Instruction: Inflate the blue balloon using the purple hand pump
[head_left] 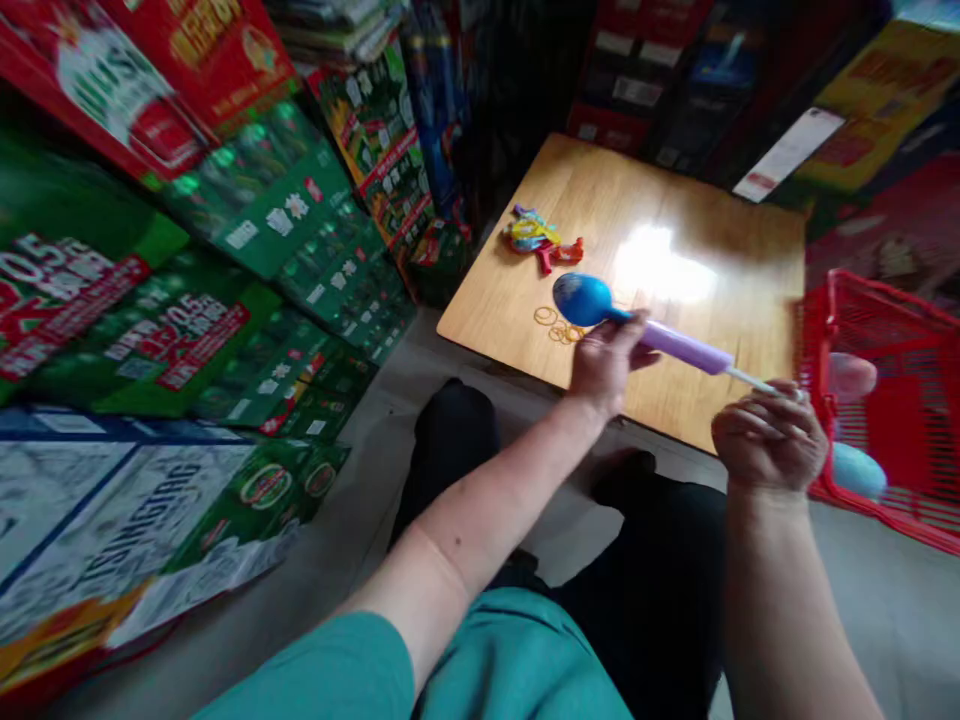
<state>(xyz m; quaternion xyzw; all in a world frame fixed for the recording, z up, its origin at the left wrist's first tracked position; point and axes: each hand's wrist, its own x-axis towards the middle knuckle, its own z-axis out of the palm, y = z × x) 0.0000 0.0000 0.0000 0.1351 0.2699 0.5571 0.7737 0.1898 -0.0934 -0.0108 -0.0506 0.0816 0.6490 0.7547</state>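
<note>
A purple hand pump (686, 347) lies across the front of a small wooden table (697, 215), with a blue balloon (583, 298) partly blown up on its nozzle. My left hand (609, 358) pinches the balloon's neck at the pump's tip. My right hand (769, 435) grips the pump's white plunger handle at the other end. A small pile of limp coloured balloons (538, 238) lies further back on the table. Several yellow rubber bands (556, 324) lie right beside the blue balloon.
A red wire basket (896, 330) holding inflated balloons stands at the table's right. Stacked green and red cartons (225, 250) fill the left side; more boxes line the back. My dark-trousered knees (465, 430) sit below the table's front edge.
</note>
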